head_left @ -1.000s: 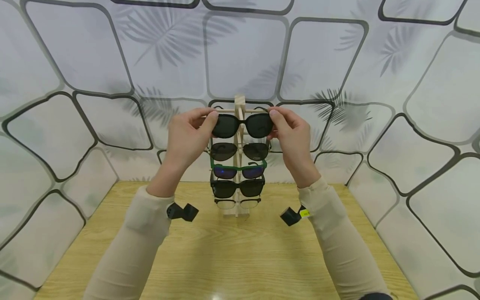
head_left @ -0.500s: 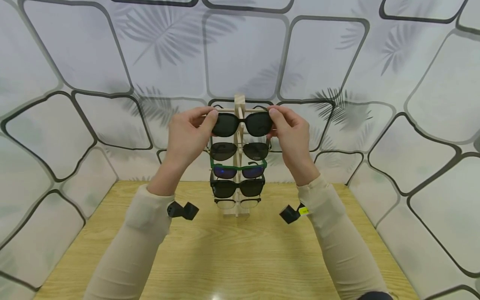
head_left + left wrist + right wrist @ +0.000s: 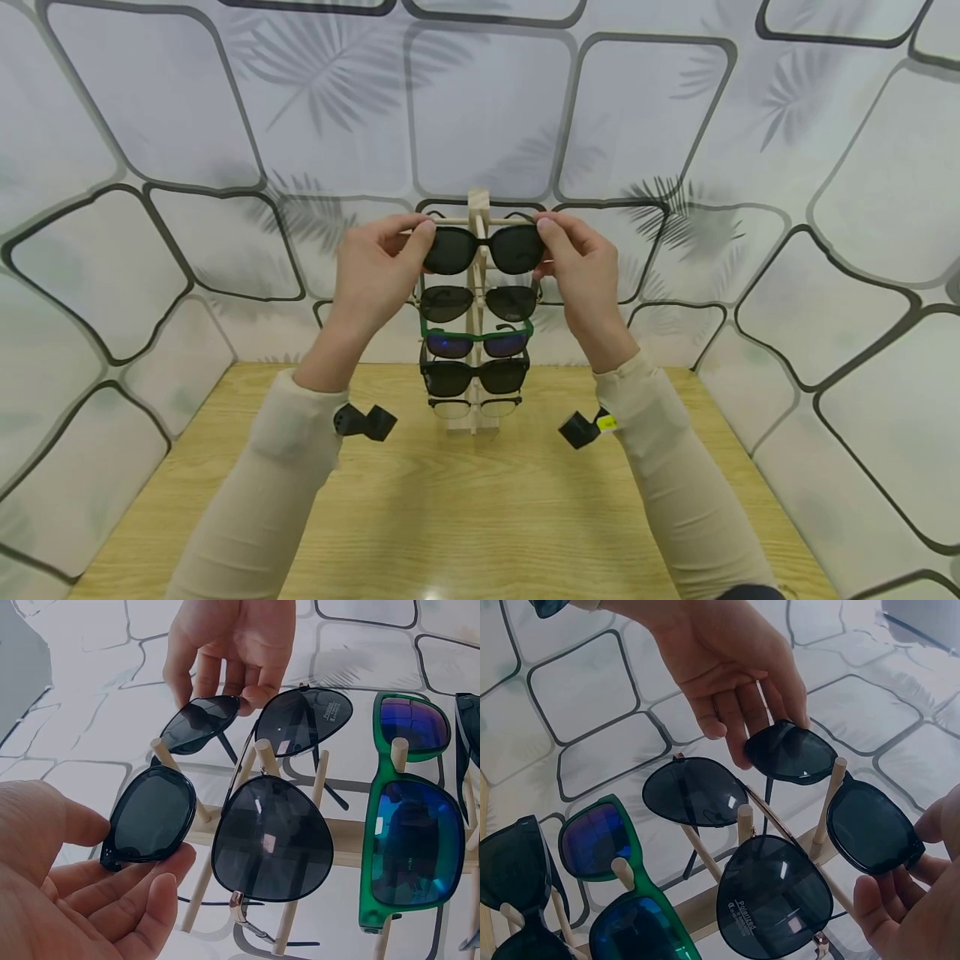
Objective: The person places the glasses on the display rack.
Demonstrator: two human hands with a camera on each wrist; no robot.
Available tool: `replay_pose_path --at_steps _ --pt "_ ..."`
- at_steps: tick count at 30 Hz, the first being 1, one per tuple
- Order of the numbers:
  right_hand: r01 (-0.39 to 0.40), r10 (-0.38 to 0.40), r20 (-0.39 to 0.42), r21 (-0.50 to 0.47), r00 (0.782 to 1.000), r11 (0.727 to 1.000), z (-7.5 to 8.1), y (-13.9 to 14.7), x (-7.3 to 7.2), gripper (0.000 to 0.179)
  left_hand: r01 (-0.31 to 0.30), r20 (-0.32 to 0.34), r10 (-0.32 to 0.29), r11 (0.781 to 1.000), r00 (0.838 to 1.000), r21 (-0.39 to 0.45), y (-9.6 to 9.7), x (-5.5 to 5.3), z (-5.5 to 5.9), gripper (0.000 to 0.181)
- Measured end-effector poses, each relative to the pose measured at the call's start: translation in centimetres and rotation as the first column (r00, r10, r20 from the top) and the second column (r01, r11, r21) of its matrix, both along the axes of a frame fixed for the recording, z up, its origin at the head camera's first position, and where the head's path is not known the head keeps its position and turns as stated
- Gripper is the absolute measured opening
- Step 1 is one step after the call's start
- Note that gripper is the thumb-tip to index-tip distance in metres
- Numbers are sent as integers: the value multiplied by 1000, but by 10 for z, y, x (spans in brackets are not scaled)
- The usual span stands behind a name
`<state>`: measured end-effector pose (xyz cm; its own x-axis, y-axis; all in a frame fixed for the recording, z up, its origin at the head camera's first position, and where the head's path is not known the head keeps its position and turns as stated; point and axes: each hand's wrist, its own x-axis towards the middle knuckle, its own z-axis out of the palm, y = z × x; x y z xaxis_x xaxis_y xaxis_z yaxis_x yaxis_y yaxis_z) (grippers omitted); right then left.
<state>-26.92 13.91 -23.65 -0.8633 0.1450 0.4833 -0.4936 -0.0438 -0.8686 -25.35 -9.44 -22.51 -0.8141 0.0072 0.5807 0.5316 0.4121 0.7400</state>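
Black sunglasses point(image 3: 453, 250) sit across the top pegs of a wooden glasses stand point(image 3: 479, 202), level and facing me. My left hand point(image 3: 378, 271) pinches their left outer corner between thumb and fingers. At the opposite corner my right hand point(image 3: 585, 275) pinches the frame the same way. Just below hang dark aviator sunglasses point(image 3: 447, 304), close under both hands but not held. In the left wrist view, the thumb and fingers of the left hand point(image 3: 97, 877) lie at the frame's edge. The right wrist view shows the right hand point(image 3: 922, 892) at the other end.
Lower on the stand hang green-framed sunglasses point(image 3: 447, 344), another black pair point(image 3: 448, 379) and thin-rimmed clear glasses point(image 3: 452, 409). The stand rests on a wooden table point(image 3: 465, 517). Patterned cloth walls point(image 3: 487, 108) enclose the back and sides.
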Motion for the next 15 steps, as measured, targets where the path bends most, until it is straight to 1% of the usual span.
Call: replay_pose_path --at_steps 4,9,12,15 --pt "3 -3 6 6 1000 1000 0 1 0 33 -1 10 1 1000 1000 -6 -1 0 0 33" --pt "1 -2 22 43 1000 999 -3 5 2 34 -2 25 3 1000 1000 -4 -2 1 -1 36" --pt "6 -8 23 55 1000 998 -8 11 2 36 -9 19 9 1000 1000 6 -5 2 -4 39" --pt "41 -43 27 80 999 996 -16 18 3 36 -27 12 27 1000 1000 8 -13 4 -9 39"
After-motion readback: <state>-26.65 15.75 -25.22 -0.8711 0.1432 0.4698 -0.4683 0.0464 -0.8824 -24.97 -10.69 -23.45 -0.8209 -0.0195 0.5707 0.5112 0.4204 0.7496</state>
